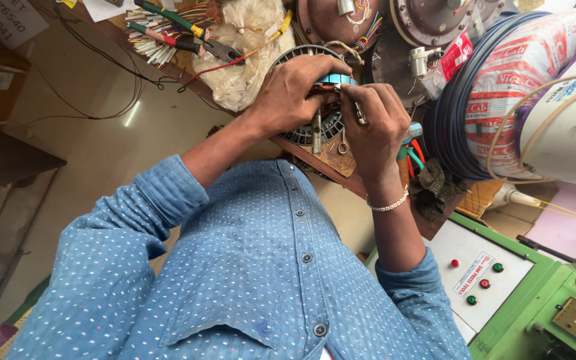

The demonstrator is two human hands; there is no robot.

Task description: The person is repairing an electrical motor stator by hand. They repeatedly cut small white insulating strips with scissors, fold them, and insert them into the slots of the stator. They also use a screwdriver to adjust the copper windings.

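Looking down from the head camera, the left hand (295, 90) sits in the upper middle of the frame, its fingers curled and pressed over the top of a round motor stator (315, 93) with copper windings, which rests at the edge of a wooden bench (331, 160). Just beside it, the right hand (378, 123) has its fingertips pinched together on a thin metal tool (358, 110) whose tip meets the windings; a beaded bracelet (389, 203) circles that wrist. To do this well, in my judgement, the stator should be clamped firmly so it cannot turn, and the tool worked gently, since the fine wires look easy to nick. A metal rod (317, 130) hangs down in front of the stator. At the upper left of the bench lie green-handled pliers (175, 30) among loose coloured wire ends, next to a clear plastic bag (248, 47); what is in it I cannot tell. At the upper right a large coil of dark cable (458, 120) sits in printed wrapping, and at the lower right stands a green machine with a white button panel (478, 277). A blue dotted shirt (248, 267) fills the lower frame.
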